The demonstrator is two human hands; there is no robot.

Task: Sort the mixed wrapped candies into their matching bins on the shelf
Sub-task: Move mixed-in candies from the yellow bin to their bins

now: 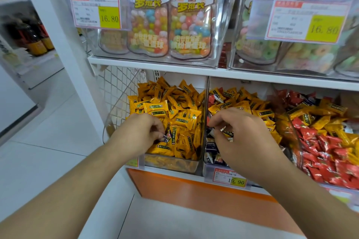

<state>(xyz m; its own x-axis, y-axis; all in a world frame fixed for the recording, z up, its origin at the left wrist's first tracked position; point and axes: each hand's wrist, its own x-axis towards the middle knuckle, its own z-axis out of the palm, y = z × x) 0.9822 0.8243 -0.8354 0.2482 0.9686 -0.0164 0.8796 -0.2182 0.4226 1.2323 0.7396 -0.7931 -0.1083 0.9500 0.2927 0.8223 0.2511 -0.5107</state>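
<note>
Crinkly foil wrappers like these weigh almost nothing and slide over each other, so pinch each by a twisted end. At centre frame your left hand (147, 130) pinches a dark-wrapped candy (166, 137) over the yellow bin (171, 163); your right hand (231, 132) curls round a yellow candy (227, 133) in the mixed middle bin (208, 169). The clear divider (205, 122) between them stands upright, so lift over it. The shelf (194, 71) above leaves little headroom.

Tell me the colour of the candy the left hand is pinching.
Dark navy candy, pinched by the left hand; head view.
</note>
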